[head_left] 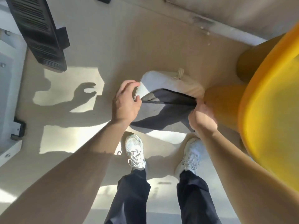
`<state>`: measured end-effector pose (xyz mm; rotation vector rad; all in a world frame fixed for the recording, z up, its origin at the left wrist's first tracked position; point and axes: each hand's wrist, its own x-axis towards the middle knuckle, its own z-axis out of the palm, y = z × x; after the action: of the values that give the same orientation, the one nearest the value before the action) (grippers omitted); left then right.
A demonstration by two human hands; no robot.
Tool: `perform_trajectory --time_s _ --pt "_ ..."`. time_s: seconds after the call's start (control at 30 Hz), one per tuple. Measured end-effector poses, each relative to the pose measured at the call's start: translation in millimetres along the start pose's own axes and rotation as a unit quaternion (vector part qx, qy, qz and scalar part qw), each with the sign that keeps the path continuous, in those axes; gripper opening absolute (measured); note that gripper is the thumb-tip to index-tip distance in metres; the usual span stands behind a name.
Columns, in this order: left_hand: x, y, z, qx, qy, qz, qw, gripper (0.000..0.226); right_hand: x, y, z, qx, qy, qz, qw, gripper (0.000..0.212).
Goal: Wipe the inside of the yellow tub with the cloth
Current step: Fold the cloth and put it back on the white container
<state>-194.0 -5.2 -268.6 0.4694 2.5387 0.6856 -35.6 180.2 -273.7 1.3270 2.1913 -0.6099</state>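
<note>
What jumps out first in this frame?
The bright yellow tub dominates the right edge. At centre, the grey cloth is pulled taut between the left hand and right hand, with white sneakers below. A sharp hand shadow falls on the sunlit floor to the left.

yellow tub (267,94): cut by right edge, blurred | slatted panel (37,29): cut at top

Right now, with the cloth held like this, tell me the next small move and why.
Probably bring the cloth to the right, over the rim of the yellow tub and inside. The left hand and right hand grip it stretched above the floor, outside the tub, so wiping cannot start yet.
</note>
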Motion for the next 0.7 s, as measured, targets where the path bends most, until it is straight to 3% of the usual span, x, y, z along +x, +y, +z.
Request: perform_trajectory --time_s 0.07,0.2,0.27,0.33,0.43,0.5,0.57,0.6,0.7 --pt "-0.1 0.3 14.0 -0.003 0.031 -0.06 0.998 0.052 8.9 -1.5 6.2 0.037 0.002 0.072 0.997 0.055" --pt "-28.5 -16.0 40.5 -0.058 -0.057 -0.286 0.955 0.083 10.8 17.9 27.2 0.205 -0.033 0.191 0.96 0.086" --pt "-33.9 -22.5 44.6 -0.053 -0.033 -0.302 0.951 0.081 12.7 32.7 38.0 0.338 -0.091 0.247 0.903 0.073" --pt "-32.2 -23.0 45.6 -0.025 -0.007 -0.306 0.952 0.076 10.8 44.6 43.5 0.401 -0.133 0.268 0.866 0.038" --pt "-34.3 -14.1 44.9 -0.09 -0.06 -0.37 0.923 0.064 0.9 52.0 43.7 0.401 -0.104 0.235 0.879 0.024" --pt "-39.0 -6.8 38.5 -0.197 -0.078 -0.432 0.877 0.049 -12.8 46.1 34.4 0.426 -0.067 0.219 0.875 0.019" --pt "-45.2 4.6 27.2 -0.282 -0.087 -0.478 0.827 0.049 -30.6 31.6 17.7 0.477 -0.056 0.193 0.856 0.022" --pt "-49.4 11.9 21.2 -0.297 -0.089 -0.479 0.821 0.048 -40.6 23.6 8.8 0.474 -0.05 0.164 0.864 0.026" --pt "-65.3 39.1 4.7 -0.319 -0.094 -0.411 0.849 0.038 -68.7 -4.3 -18.9 0.316 -0.038 -0.013 0.948 0.024"
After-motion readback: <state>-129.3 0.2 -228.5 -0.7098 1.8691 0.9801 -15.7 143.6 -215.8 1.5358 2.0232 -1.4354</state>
